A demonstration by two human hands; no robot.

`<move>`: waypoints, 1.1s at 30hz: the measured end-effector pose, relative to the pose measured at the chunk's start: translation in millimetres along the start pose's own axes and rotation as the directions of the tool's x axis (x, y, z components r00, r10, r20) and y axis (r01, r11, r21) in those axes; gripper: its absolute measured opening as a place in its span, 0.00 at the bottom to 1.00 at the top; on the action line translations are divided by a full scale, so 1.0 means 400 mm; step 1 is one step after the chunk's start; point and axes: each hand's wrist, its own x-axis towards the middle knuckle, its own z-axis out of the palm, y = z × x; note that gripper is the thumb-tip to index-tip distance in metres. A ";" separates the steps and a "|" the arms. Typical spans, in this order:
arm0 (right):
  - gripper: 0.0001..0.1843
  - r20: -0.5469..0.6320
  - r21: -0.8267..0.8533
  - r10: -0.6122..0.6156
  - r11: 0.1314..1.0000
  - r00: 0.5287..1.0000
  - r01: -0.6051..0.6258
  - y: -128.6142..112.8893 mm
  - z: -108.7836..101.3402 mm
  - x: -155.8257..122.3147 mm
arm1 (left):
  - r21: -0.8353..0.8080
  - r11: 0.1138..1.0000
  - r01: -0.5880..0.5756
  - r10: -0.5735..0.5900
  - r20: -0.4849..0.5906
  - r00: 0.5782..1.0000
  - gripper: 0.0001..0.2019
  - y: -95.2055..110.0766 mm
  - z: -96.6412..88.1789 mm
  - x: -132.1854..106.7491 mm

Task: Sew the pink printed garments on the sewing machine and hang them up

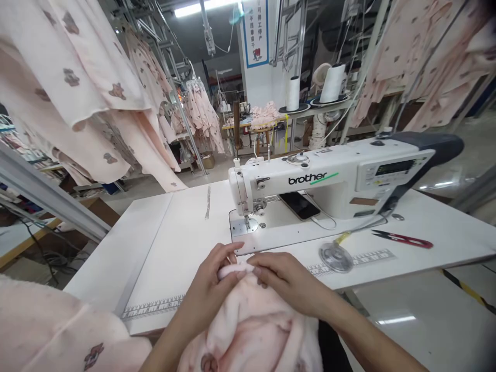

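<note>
A pink fleece garment (251, 325) lies bunched in my lap and over the table's near edge. My left hand (211, 287) pinches its top edge, fingers curled round the fabric. My right hand (284, 279) grips the same edge from the right, fingertips meeting the left ones. Both hands sit just in front of the white Brother sewing machine (329, 178); its needle and presser foot (248, 222) are a little beyond my fingers.
On the white table (174, 232) lie a phone (299, 205) under the machine arm, red thread snips (403, 238) at right and a round clear disc (335, 257). Pink printed garments (77, 77) hang overhead left and right. Thread cones (332, 82) stand behind.
</note>
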 end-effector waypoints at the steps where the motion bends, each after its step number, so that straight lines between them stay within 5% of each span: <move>1: 0.11 0.022 0.005 -0.014 1.000 1.000 0.014 0.006 -0.010 0.004 | 0.001 1.000 -0.017 0.017 0.043 0.999 0.18 0.003 -0.005 0.006; 4: 0.12 0.006 -0.075 -0.009 0.997 1.000 0.009 0.020 -0.024 0.020 | -0.031 1.000 0.002 0.001 0.067 0.998 0.14 -0.001 -0.005 0.032; 9: 0.11 -0.264 -0.415 0.097 0.887 0.960 -0.204 0.077 -0.029 0.094 | 0.011 0.998 0.070 -0.069 -0.041 0.997 0.09 -0.059 0.018 0.140; 14: 0.08 -0.293 -0.486 0.292 0.774 0.910 -0.405 0.191 -0.054 0.206 | 0.150 0.987 0.053 -0.068 0.101 0.993 0.12 -0.155 0.048 0.283; 17: 0.07 -0.301 -0.488 0.346 0.744 0.888 -0.456 0.242 -0.063 0.249 | 0.291 0.957 0.015 -0.041 0.084 0.996 0.13 -0.189 0.064 0.335; 27: 0.10 -0.336 -0.438 0.476 0.685 0.813 -0.582 0.298 -0.087 0.292 | 0.274 0.955 0.111 -0.132 0.059 0.990 0.09 -0.213 0.070 0.410; 33: 0.09 -0.359 -0.444 0.462 0.680 0.811 -0.584 0.299 -0.089 0.296 | 0.320 0.938 0.136 -0.156 0.037 0.987 0.08 -0.211 0.075 0.423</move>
